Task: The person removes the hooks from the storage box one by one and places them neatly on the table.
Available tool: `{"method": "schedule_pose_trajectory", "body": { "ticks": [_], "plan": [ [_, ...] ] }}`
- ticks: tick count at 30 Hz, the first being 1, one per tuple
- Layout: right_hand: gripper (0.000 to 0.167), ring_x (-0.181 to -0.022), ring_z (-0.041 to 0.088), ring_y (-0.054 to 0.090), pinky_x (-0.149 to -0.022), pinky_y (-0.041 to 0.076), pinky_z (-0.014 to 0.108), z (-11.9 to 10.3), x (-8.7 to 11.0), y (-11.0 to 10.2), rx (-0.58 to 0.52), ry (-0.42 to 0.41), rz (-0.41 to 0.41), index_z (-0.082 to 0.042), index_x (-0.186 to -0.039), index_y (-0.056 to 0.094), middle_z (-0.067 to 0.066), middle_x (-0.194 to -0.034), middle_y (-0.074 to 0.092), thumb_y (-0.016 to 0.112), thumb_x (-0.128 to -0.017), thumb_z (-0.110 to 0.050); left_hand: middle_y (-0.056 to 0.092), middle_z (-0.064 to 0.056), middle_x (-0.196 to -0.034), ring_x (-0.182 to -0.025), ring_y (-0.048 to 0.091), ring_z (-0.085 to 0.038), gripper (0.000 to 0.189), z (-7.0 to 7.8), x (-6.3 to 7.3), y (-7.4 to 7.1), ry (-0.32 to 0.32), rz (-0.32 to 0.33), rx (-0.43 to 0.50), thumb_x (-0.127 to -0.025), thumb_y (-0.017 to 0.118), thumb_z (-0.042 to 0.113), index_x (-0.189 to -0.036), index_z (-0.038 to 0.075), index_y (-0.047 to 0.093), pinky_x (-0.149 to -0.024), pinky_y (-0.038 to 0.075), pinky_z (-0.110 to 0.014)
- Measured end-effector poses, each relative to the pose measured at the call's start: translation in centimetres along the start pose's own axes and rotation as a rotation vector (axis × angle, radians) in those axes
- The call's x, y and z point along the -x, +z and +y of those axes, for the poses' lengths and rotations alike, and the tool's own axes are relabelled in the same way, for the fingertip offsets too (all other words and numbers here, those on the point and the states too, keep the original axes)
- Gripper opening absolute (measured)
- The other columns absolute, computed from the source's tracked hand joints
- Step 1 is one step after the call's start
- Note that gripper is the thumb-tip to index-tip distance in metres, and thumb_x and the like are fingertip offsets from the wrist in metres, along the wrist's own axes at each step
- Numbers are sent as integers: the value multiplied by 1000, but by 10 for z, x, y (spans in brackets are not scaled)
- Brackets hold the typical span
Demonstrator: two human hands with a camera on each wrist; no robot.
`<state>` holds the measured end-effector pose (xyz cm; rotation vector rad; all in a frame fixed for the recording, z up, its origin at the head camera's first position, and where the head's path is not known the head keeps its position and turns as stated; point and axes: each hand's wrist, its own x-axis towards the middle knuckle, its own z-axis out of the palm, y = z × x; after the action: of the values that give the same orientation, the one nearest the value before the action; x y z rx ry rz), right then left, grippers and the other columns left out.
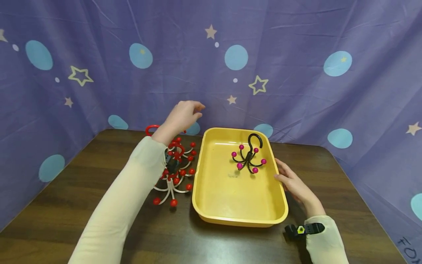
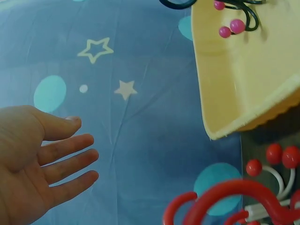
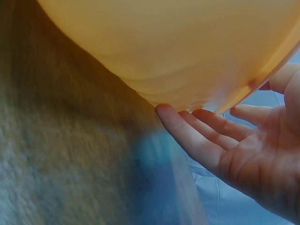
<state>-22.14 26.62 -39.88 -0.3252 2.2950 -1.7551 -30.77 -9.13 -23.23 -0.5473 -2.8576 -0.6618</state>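
My left hand point(image 1: 185, 114) is raised beyond the left far corner of the yellow tray point(image 1: 230, 194), its fingers spread and holding nothing. Under that forearm, several white hangers point(image 1: 170, 185) with curved arms, red ball tips and red hooks lie bunched on the table, partly hidden by the sleeve. Inside the tray lies a black hanger point(image 1: 249, 157) with a hook and magenta ball tips, toward the far right. My right hand point(image 1: 295, 183) holds the tray's right side, thumb at the rim and fingertips point(image 3: 168, 112) against the outer wall.
The dark wooden table point(image 1: 158, 238) extends around the tray. A purple curtain point(image 1: 296, 36) with stars and blue dots hangs close behind the far edge and along both sides. Each wrist bears a black strap, the right one point(image 1: 314, 228) near the tray's front right corner.
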Motion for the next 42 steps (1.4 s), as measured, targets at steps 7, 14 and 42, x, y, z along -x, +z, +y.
{"method": "schedule_pose_trajectory", "body": {
  "ticks": [7, 14, 42],
  "plan": [
    [64, -97, 26, 57, -71, 52, 32, 0, 1, 0, -9, 0, -1, -7, -146, 3, 34, -136, 27, 40, -95, -9, 60, -7, -121, -109, 56, -23, 32, 19, -9, 11, 57, -11, -47, -91, 55, 17, -122, 9, 58, -91, 44, -36],
    [64, -106, 36, 53, -75, 52, 36, -1, 1, -1, -13, -1, -15, -7, -146, 1, 34, -138, 24, 40, -95, -9, 57, -4, -124, -110, 55, -21, 33, 37, -15, 32, 79, -90, -58, -92, 53, 20, -124, 12, 56, -91, 44, -34],
    [64, -102, 31, 55, -74, 52, 35, 1, -2, 0, -42, -3, -13, -6, -146, 1, 35, -136, 26, 38, -95, -7, 48, -5, -134, -122, 46, -19, 45, 95, -34, 119, 210, -204, 4, -93, 53, 25, -134, 11, 45, -100, 38, -31]
  ]
}}
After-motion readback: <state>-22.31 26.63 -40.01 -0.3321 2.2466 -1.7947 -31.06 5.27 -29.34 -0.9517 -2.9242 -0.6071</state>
